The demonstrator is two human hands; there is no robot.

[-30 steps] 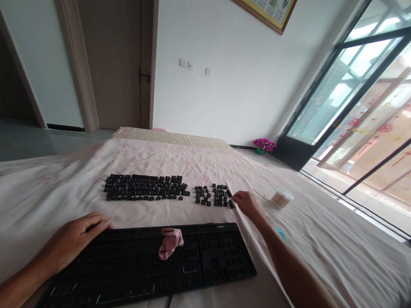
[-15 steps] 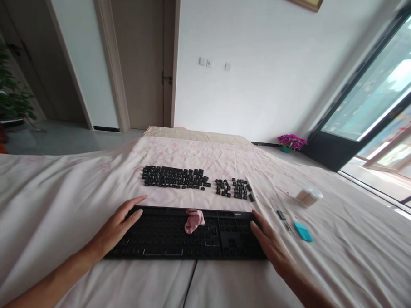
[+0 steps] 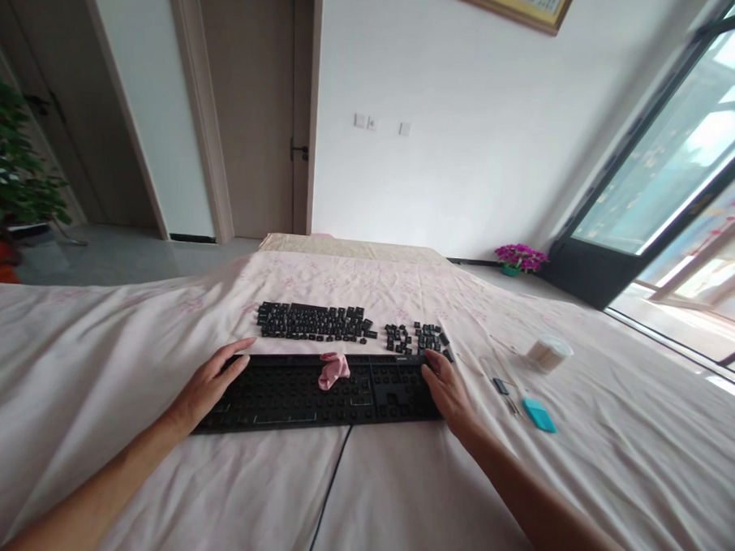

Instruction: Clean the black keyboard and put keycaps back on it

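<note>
A black keyboard base (image 3: 313, 407) with its keycaps off lies across the pale sheet, slightly slanted, its right end farther away. Around its left end my left hand (image 3: 207, 386) is closed, thumb on top. My right hand (image 3: 451, 393) grips the right end in the same way. On the upper middle of the base rests a crumpled pink cloth (image 3: 334, 371). Just beyond the far edge, loose black keycaps (image 3: 310, 322) are laid out in rows, with a smaller group of keycaps (image 3: 426, 337) to the right. A black cable (image 3: 327, 501) runs from the near edge toward me.
On the sheet to the right are a clear tub of cotton swabs (image 3: 548, 354), a turquoise object (image 3: 539, 415) and some small thin tools (image 3: 508, 395). A potted purple flower (image 3: 520, 258) stands on the floor by the glass door. Another plant (image 3: 19, 155) is at far left.
Both hands have moved the keyboard base away from me and a little left, bringing it closer to the keycaps. The cloth has travelled along on top. The view has tilted slightly up.
</note>
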